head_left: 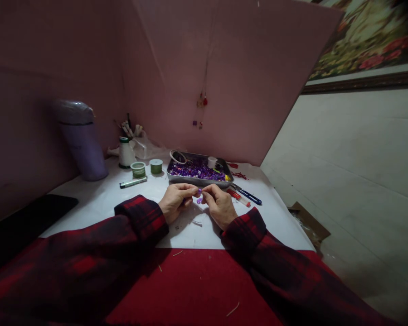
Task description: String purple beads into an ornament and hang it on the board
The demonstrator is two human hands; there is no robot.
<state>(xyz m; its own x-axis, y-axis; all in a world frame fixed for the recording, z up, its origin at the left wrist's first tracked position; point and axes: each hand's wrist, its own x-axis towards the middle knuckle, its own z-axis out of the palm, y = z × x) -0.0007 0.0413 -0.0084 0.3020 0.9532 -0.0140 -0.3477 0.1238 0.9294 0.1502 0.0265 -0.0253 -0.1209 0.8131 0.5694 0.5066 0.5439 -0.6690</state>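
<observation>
My left hand [177,200] and my right hand [219,204] meet over the white table covering, just in front of a metal tray [200,182]. Both hands are closed in a pinch. Between the fingertips is a small piece of purple beadwork [199,200], part of it hanging below the fingers. My left thumb and fingers grip its left side, and my right fingers pinch its right side. Any thread in them is too fine to make out. The tray holds many purple beads [197,170], a small white cup [212,162] and a ring-shaped item [178,157].
Right of the hands lie a dark blue cutter [247,194] and a red-and-clear tube [238,198]. Green spools [156,166], a white thread cone [126,154], a pen [133,182] and a purple tumbler [81,140] stand left. Pink panels [245,81] enclose the back.
</observation>
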